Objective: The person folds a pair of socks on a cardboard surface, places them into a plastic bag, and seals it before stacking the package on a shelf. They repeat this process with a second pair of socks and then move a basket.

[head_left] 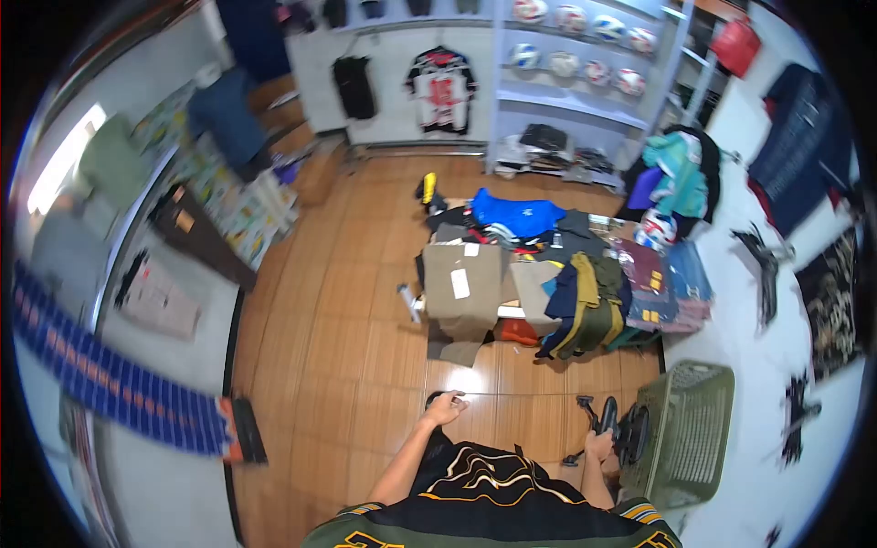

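Observation:
My left hand (445, 408) is held out low over the tiled floor, its fingers partly bent; nothing can be made out in them. On the right, my right hand (598, 446) is closed around a black handheld device (608, 416), beside a green plastic basket (687, 429). Ahead of both hands stands a low table heaped with clothes: brown trousers (461, 283) with a white tag, a blue shirt (517, 215), and olive and navy garments (585, 306) hanging over the front edge.
Shelves with several balls (564, 64) stand at the back right. A jersey (440, 91) hangs on the back wall. Garments hang along the right wall, and a blue striped scarf (119, 370) is at the left. Maroon packs (644, 279) lie on the table's right.

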Tool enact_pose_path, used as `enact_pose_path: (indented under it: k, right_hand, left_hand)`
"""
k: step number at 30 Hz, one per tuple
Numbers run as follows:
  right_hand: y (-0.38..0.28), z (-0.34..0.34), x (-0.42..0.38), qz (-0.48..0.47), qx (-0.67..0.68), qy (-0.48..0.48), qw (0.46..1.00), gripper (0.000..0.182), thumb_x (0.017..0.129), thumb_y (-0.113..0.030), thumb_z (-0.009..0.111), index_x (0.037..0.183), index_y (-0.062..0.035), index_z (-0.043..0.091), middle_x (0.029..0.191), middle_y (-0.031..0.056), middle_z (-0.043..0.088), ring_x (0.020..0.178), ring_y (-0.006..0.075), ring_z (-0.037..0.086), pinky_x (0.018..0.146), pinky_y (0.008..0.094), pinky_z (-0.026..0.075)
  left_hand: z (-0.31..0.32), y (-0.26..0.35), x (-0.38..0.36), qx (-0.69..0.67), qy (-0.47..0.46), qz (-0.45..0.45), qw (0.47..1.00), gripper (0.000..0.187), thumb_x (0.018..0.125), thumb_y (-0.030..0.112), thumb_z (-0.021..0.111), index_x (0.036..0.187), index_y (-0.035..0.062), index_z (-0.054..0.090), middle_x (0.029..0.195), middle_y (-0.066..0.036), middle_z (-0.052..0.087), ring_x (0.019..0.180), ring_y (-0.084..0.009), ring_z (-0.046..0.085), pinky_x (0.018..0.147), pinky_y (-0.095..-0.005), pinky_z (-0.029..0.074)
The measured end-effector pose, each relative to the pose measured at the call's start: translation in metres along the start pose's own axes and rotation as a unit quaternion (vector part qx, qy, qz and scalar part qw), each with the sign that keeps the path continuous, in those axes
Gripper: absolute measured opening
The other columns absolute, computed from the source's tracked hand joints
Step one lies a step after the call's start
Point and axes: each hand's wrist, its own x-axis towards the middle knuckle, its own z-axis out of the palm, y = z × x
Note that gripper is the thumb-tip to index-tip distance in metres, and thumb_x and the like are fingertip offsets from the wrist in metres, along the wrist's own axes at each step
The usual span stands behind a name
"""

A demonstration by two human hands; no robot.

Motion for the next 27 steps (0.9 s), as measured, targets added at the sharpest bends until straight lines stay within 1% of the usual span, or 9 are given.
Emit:
enact_pose_path:
  k: [5, 9, 10, 13, 16, 19, 25, 26, 27]
  right_hand:
    - [-0.051, 0.010, -0.069, 0.027, -0.011, 0.023, 0.999, 0.042, 0.087, -0.018, 0.076, 0.121, -0.0013, 0.059, 0.104, 0.0243, 0.076, 0.101, 0.0439, 0.074, 0.086, 0.0540, 0.060]
    - [-0.085, 0.038, -0.120, 0.049, -0.011, 0.047, 0.998, 0.049, 0.089, -0.021, 0.076, 0.131, -0.0042, 0.059, 0.115, 0.0228, 0.074, 0.110, 0.0432, 0.072, 0.093, 0.0575, 0.055]
    - [-0.096, 0.041, -0.138, 0.057, -0.017, 0.054, 0.997, 0.045, 0.091, -0.022, 0.075, 0.130, -0.0053, 0.061, 0.119, 0.0208, 0.073, 0.114, 0.0408, 0.070, 0.094, 0.0572, 0.054]
    - [-0.122, 0.058, -0.193, 0.081, -0.018, 0.075, 0.994, 0.041, 0.095, -0.031, 0.073, 0.126, -0.0056, 0.064, 0.120, 0.0193, 0.071, 0.118, 0.0402, 0.066, 0.097, 0.0598, 0.049]
    - [-0.144, 0.068, -0.249, 0.076, 0.016, 0.098, 0.992, 0.044, 0.097, -0.042, 0.071, 0.123, -0.0062, 0.066, 0.121, 0.0183, 0.068, 0.122, 0.0405, 0.061, 0.101, 0.0604, 0.043]
    - [-0.165, 0.076, -0.308, 0.059, 0.043, 0.098, 0.992, 0.047, 0.097, -0.044, 0.072, 0.125, -0.0072, 0.065, 0.122, 0.0173, 0.067, 0.123, 0.0392, 0.060, 0.103, 0.0586, 0.042]
    - [-0.200, 0.101, -0.431, 0.016, 0.104, 0.118, 0.987, 0.060, 0.098, -0.044, 0.071, 0.143, -0.0074, 0.057, 0.134, 0.0190, 0.063, 0.131, 0.0394, 0.054, 0.111, 0.0565, 0.039]
    - [-0.205, 0.107, -0.458, 0.022, 0.129, 0.145, 0.981, 0.062, 0.098, -0.043, 0.071, 0.145, -0.0069, 0.055, 0.138, 0.0202, 0.061, 0.134, 0.0399, 0.052, 0.113, 0.0563, 0.037]
    - [-0.211, 0.109, -0.479, 0.027, 0.151, 0.175, 0.973, 0.063, 0.098, -0.041, 0.071, 0.148, -0.0064, 0.054, 0.141, 0.0213, 0.059, 0.137, 0.0405, 0.050, 0.116, 0.0562, 0.036]
  left_hand:
    - [-0.067, 0.023, 0.062, 0.081, -0.153, 0.085, 0.981, 0.059, 0.098, 0.044, 0.074, 0.140, 0.0024, 0.067, 0.119, -0.022, 0.078, 0.113, -0.0353, 0.075, 0.100, -0.0436, 0.057]
    - [-0.118, 0.012, 0.092, 0.153, -0.216, 0.153, 0.952, 0.058, 0.098, 0.042, 0.075, 0.138, 0.0011, 0.068, 0.118, -0.023, 0.078, 0.110, -0.0355, 0.075, 0.099, -0.0438, 0.057]
    - [-0.132, 0.008, 0.097, 0.178, -0.229, 0.159, 0.944, 0.057, 0.097, 0.041, 0.076, 0.138, 0.0003, 0.068, 0.117, -0.023, 0.078, 0.109, -0.0354, 0.075, 0.098, -0.0440, 0.058]
    - [-0.170, -0.007, 0.089, 0.194, -0.279, 0.150, 0.928, 0.055, 0.098, 0.032, 0.077, 0.136, -0.0057, 0.066, 0.116, -0.025, 0.077, 0.107, -0.0333, 0.075, 0.094, -0.0438, 0.059]
    - [-0.192, -0.028, 0.087, 0.211, -0.314, 0.168, 0.910, 0.054, 0.098, 0.032, 0.077, 0.136, -0.0036, 0.066, 0.115, -0.024, 0.077, 0.106, -0.0325, 0.075, 0.093, -0.0430, 0.059]
    - [-0.202, -0.044, 0.072, 0.240, -0.344, 0.174, 0.891, 0.053, 0.098, 0.033, 0.076, 0.137, -0.0021, 0.067, 0.114, -0.023, 0.078, 0.106, -0.0319, 0.076, 0.093, -0.0419, 0.059]
    - [-0.219, -0.054, -0.002, 0.223, -0.421, 0.187, 0.859, 0.053, 0.099, 0.031, 0.077, 0.138, -0.0018, 0.065, 0.120, -0.022, 0.076, 0.109, -0.0288, 0.075, 0.094, -0.0409, 0.059]
    - [-0.221, -0.061, -0.017, 0.219, -0.425, 0.205, 0.854, 0.055, 0.098, 0.029, 0.078, 0.141, -0.0024, 0.062, 0.121, -0.023, 0.074, 0.110, -0.0282, 0.074, 0.096, -0.0406, 0.058]
    - [-0.217, -0.080, -0.023, 0.159, -0.462, 0.186, 0.853, 0.066, 0.097, 0.030, 0.079, 0.149, -0.0026, 0.054, 0.133, -0.026, 0.068, 0.113, -0.0335, 0.072, 0.099, -0.0425, 0.057]
